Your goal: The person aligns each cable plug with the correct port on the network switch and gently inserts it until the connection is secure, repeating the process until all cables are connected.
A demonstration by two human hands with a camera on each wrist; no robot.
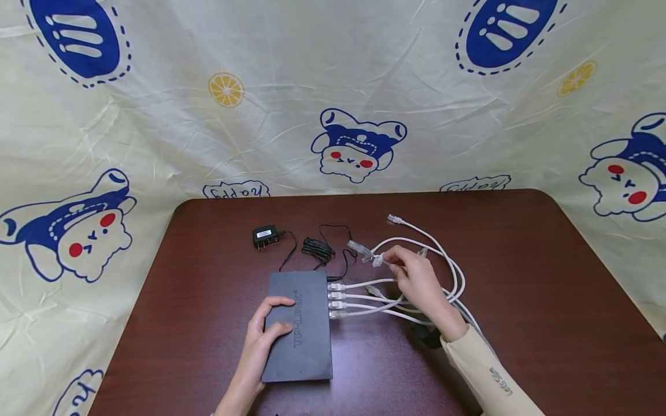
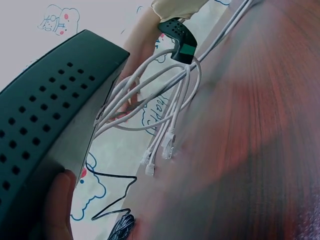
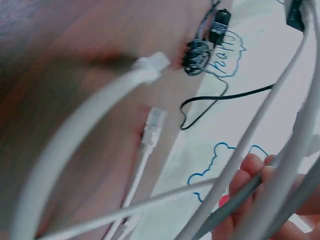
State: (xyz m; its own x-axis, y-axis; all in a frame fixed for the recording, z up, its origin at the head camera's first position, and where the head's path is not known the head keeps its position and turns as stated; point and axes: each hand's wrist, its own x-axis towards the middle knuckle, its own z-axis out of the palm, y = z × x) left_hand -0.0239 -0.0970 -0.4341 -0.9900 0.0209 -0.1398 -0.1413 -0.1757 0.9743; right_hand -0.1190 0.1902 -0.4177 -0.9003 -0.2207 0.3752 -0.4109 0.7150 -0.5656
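My left hand [image 1: 258, 335] grips a dark TP-LINK network switch [image 1: 307, 352] by its left side, with thumb and a finger on its top. The switch is tilted up off the table, and its vented side [image 2: 45, 115] fills the left of the left wrist view. Several white network cables [image 1: 359, 298] are plugged into its right edge. To the right of the switch, my right hand [image 1: 416, 280] pinches a white network cable between thumb and fingers, near a clear plug [image 1: 377, 260]. Another loose plug [image 1: 359, 248] lies close by. In the right wrist view, cables partly hide the fingers [image 3: 240, 185].
A black power adapter [image 1: 266, 235] and a bundled black cord [image 1: 318, 249] lie behind the switch. The cord's thin lead runs to the switch. A loose network plug [image 1: 395, 219] lies farther back, its cable curving right. A patterned cloth [image 1: 281, 133] hangs behind the brown table [image 1: 546, 323].
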